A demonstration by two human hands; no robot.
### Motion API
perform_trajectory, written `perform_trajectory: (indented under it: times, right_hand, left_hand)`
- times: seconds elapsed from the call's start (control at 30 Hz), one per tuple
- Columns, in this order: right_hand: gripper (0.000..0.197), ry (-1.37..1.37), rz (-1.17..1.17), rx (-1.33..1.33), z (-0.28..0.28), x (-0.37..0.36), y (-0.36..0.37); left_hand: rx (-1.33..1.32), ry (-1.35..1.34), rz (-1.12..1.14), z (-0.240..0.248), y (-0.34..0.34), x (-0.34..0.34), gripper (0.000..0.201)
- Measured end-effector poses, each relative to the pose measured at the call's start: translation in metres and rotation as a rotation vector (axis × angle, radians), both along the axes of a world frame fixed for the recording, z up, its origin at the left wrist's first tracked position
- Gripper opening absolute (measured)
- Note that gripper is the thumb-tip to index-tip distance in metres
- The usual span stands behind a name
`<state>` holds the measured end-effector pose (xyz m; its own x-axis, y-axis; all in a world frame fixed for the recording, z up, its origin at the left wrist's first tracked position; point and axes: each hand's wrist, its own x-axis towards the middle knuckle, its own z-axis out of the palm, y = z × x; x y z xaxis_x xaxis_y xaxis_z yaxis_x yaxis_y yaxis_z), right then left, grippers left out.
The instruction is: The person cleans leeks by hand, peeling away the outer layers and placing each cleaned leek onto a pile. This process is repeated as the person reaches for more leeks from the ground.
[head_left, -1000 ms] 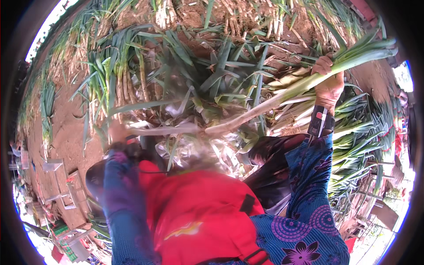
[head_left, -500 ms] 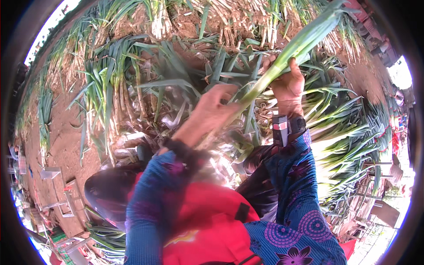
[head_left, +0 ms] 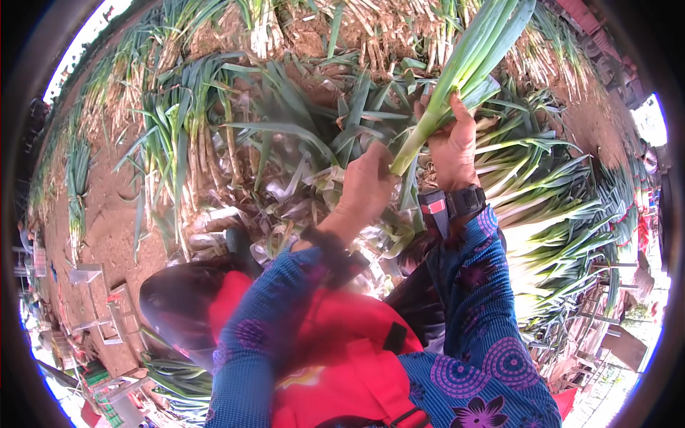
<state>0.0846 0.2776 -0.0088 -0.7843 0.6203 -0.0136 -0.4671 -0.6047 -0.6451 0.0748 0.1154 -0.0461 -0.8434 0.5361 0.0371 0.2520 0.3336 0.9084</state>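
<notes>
Over there a green leek (head_left: 474,53) slants upward, clasped below its fanning leaves by the right grip (head_left: 454,146); the left grip (head_left: 367,182) curls against its lower visible end, whether clasping I can't tell. More leeks (head_left: 539,214) pile rightward.

The leek (head_left: 467,68) is showing green leaves (head_left: 485,53), paling to yellow-green along its stalk (head_left: 410,151). The sleeves (head_left: 474,299) are carrying purple rings and flowers on blue. The apron (head_left: 357,335) is glowing red. The leek pile (head_left: 535,228) is shading from white into deep green; the soil (head_left: 107,207) is looking reddish brown.
</notes>
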Motion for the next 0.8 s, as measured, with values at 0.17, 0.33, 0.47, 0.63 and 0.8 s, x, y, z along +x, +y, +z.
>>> perform_trajectory:
  times: [0.17,0.33,0.47,0.63,0.8]
  right_hand:
    - [0.023,-0.079,-0.207,0.013,-0.008,-0.004,0.026]
    - [0.024,-0.146,-0.358,-0.050,-0.026,-0.002,0.060]
    - [0.026,-0.212,-0.449,-0.069,-0.028,0.013,0.081]
    - [0.028,-0.195,-0.490,0.055,-0.028,0.033,0.119]
    - [0.024,-0.033,-0.443,-0.054,-0.048,0.033,0.143]
  left_hand:
    - [0.450,-0.012,-0.201,-0.006,-0.033,0.002,0.014]
    - [0.677,-0.469,0.175,-0.013,-0.097,-0.019,0.010]
    - [0.811,-0.641,0.546,-0.039,-0.152,-0.039,0.008]
    - [0.706,-0.588,0.803,-0.141,-0.283,-0.104,0.004]
    - [-0.109,-0.015,0.955,-0.150,-0.461,-0.149,0.012]
